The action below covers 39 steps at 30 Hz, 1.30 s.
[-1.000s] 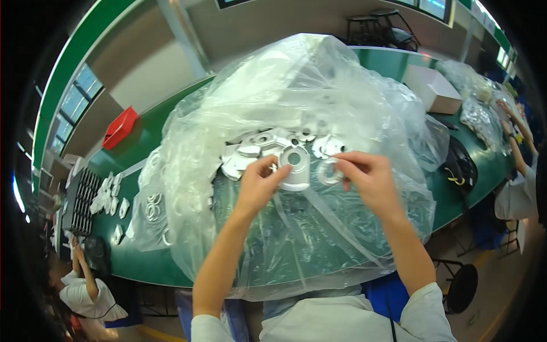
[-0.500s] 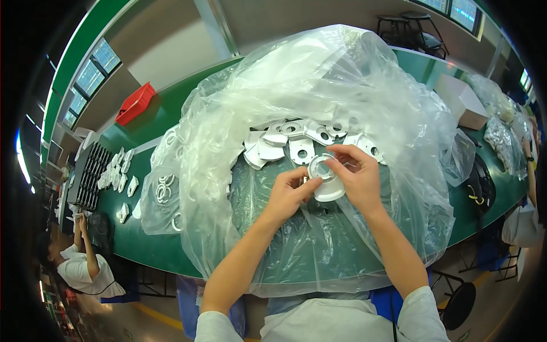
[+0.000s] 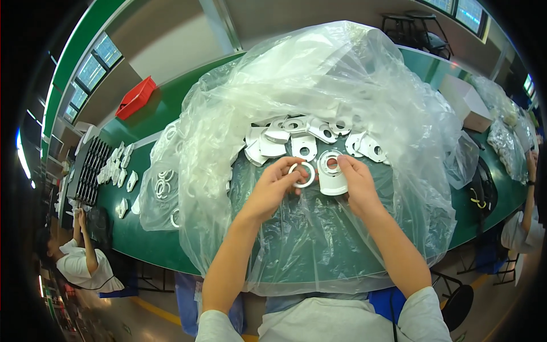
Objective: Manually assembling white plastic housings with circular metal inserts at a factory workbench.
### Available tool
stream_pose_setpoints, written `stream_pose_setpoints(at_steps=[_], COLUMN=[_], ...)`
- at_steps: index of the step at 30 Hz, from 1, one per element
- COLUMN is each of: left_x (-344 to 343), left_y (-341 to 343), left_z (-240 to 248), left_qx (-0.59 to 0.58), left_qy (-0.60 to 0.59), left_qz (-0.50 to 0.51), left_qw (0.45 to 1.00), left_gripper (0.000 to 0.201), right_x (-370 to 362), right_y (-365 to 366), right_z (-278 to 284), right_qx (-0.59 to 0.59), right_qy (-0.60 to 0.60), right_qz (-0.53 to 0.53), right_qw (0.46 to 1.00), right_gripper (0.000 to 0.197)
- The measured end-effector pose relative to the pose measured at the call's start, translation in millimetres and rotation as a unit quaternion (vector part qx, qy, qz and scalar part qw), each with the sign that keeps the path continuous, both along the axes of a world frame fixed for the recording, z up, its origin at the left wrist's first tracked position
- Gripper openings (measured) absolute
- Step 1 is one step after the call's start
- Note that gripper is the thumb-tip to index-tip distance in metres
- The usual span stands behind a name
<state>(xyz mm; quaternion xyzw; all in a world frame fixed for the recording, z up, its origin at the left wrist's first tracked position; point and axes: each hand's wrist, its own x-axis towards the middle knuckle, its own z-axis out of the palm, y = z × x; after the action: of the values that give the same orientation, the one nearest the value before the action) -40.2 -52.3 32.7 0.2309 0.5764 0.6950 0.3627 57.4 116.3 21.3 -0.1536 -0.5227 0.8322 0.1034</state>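
White bracket (image 3: 332, 180) points its round end forward, long axis likewise.

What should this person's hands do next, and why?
Perhaps move the white ring over to the round end of the white part. The left hand pinches the ring and the right hand holds the part beside it, with a gap between. Both ring and end are round, so lining them up seems sensible, though I can't tell whether they fit.
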Motion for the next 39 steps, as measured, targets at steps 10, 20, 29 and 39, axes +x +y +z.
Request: stream_pose_setpoints(at_steps=[10,20,29,39], left_x=[-3,13,20,21], left_y=[-3,7,9,11], left_z=[4,3,5,-1], left_qx=[-0.055,-0.044,-0.056,-0.043], left_qy=[0.118,0.162,0.172,0.207], left_qz=[0.105,0.154,0.164,0.179], left_qw=[0.986,0.974,0.97,0.961], left_gripper=[0.018,0.018,0.02,0.02], right_x=[4,5,6,5], right_y=[-1,-7,-11,-10], right_z=[8,11,10,9], right_qx=[-0.061,-0.076,-0.098,-0.071], right_qy=[-0.039,-0.047,-0.013,0.001], right_qz=[0.078,0.137,0.152,0.17], right_qw=[0.994,0.986,0.983,0.983], right_gripper=[0.039,0.046,0.037,0.033])
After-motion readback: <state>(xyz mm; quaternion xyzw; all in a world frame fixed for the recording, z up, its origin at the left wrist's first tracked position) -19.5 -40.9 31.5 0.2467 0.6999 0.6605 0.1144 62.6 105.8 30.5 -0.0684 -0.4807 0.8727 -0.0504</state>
